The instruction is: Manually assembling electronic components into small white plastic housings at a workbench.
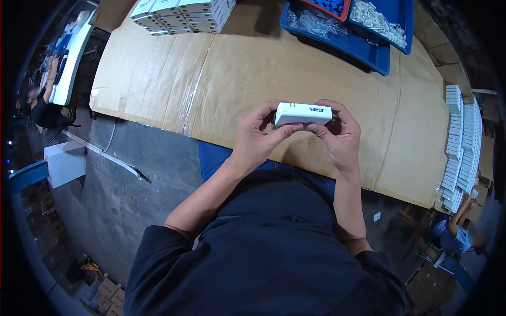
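Between my two hands I hold a small white box [303, 111] with dark print along the side facing up. My left hand [258, 130] grips its left end, thumb pressed along the near lower edge. The right end is held by my right hand [341, 134], whose thumb almost meets the left one under the box. The box is raised over the near part of a cardboard-covered table [253, 68]. Its underside and far side are hidden from me.
Stacked white boxes [182, 16] stand at the far left. Blue trays [379, 60] at the far right hold clear plastic bags [313, 23] and small pale parts [374, 21]. More white boxes [461, 147] line the right edge. Other people sit at far left [45, 108] and right [453, 234].
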`<action>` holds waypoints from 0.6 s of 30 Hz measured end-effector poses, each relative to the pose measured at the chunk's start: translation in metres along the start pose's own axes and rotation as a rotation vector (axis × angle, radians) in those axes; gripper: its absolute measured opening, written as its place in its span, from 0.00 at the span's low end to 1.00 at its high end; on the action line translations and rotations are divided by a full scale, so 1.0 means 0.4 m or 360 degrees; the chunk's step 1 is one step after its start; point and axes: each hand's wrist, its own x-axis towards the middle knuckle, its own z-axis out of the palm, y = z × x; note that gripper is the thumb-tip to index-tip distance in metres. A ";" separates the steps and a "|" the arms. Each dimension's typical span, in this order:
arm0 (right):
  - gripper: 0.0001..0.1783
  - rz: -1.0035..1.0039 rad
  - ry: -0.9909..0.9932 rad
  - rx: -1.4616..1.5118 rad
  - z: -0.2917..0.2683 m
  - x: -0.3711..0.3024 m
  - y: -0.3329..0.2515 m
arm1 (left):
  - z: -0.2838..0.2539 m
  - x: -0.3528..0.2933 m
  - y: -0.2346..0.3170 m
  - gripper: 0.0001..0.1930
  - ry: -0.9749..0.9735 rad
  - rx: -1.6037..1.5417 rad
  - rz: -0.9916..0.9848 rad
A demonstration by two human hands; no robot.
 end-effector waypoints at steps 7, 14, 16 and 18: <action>0.16 0.0055 -0.0138 -0.0050 -0.020 -0.001 0.023 | -0.019 -0.005 -0.001 0.17 -0.0132 0.0178 -0.0101; 0.17 -0.0022 0.0005 0.0262 -0.001 0.004 0.032 | 0.016 0.008 0.045 0.16 -0.0032 0.0140 0.0080; 0.18 -0.0035 0.0004 0.0381 0.000 0.004 0.037 | 0.029 0.012 0.052 0.18 0.0161 -0.0245 0.0110; 0.18 -0.0049 0.0007 0.0500 -0.004 0.004 0.033 | 0.016 0.004 0.055 0.19 0.0093 -0.0231 0.0058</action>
